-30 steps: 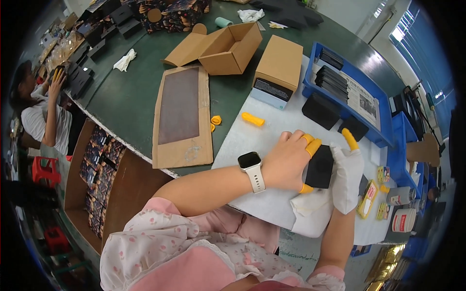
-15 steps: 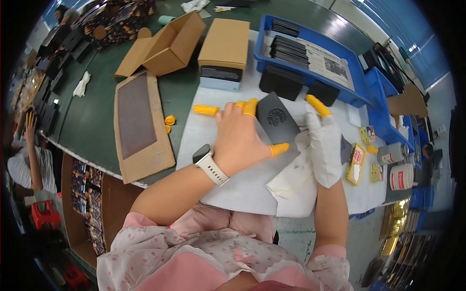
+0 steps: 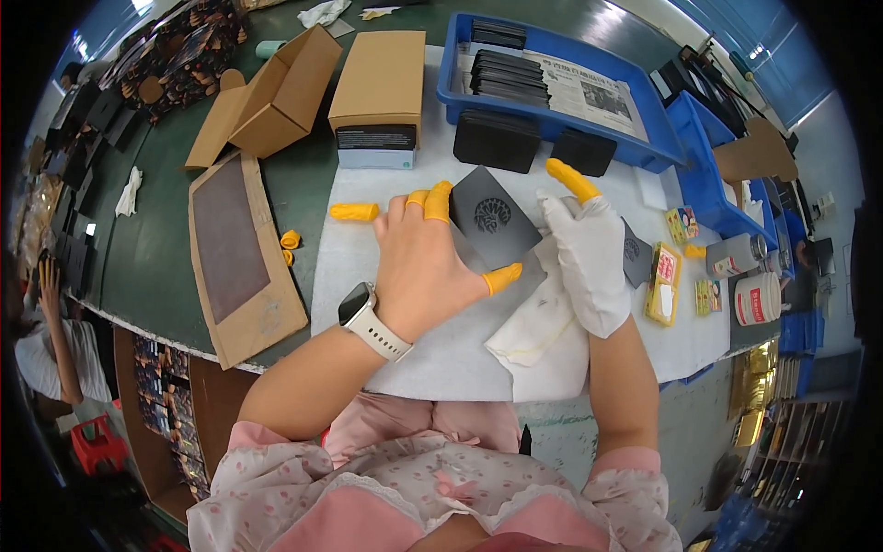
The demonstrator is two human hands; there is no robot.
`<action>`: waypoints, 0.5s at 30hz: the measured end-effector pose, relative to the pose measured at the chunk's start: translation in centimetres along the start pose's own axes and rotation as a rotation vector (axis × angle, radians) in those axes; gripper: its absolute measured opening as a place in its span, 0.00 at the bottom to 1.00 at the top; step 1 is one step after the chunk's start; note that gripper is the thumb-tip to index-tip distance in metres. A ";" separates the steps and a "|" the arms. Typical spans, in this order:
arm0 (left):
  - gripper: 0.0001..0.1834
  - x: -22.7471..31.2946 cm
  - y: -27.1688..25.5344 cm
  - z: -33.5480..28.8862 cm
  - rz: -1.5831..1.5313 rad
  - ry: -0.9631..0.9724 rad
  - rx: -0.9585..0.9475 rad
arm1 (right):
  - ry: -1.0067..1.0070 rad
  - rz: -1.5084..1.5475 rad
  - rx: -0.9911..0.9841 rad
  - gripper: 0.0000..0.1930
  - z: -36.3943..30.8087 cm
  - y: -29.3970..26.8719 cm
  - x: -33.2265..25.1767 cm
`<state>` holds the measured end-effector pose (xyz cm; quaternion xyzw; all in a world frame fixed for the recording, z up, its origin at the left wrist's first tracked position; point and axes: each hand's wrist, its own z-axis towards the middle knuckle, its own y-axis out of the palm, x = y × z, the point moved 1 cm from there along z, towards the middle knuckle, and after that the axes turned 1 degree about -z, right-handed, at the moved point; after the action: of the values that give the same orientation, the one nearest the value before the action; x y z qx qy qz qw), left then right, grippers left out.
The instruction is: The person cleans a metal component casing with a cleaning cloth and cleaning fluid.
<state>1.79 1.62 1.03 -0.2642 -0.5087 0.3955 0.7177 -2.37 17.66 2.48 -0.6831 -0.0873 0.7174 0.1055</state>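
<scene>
A flat black square plate (image 3: 495, 217) with a round embossed emblem is pinched between the thumb and fingers of my left hand (image 3: 418, 262). Yellow finger cots cover that thumb and two of its fingers. My right hand (image 3: 589, 262) wears a white glove, with a yellow cot on one outstretched finger. It is open just right of the plate, several fingers hidden by the glove's folds. Under and beside it, a white cloth (image 3: 543, 336) lies crumpled at the table's near edge. Another embossed black plate (image 3: 636, 256) shows past the glove.
Beyond my hands stand black plates (image 3: 497, 140), a blue tray (image 3: 667, 152) and a cardboard box (image 3: 377, 78). A cardboard sheet (image 3: 285, 322) and loose yellow finger cots (image 3: 354, 212) lie left. To the right are small yellow boxes (image 3: 662, 285), a jar (image 3: 759, 299) and a blue bin (image 3: 722, 198).
The view has shifted, moving the scene leftward. The held plate has turned and its emblem shows more squarely. My gloved hand has drawn slightly away, its fingers further apart.
</scene>
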 end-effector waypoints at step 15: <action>0.47 1.0 -0.7 -0.7 -0.080 0.139 -0.043 | 0.020 0.024 -0.151 0.18 -0.1 -0.3 -0.3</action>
<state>2.84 2.08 1.87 -0.2856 -0.4762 0.3363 0.7606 -2.27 17.85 2.83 -0.6971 -0.1322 0.7032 0.0460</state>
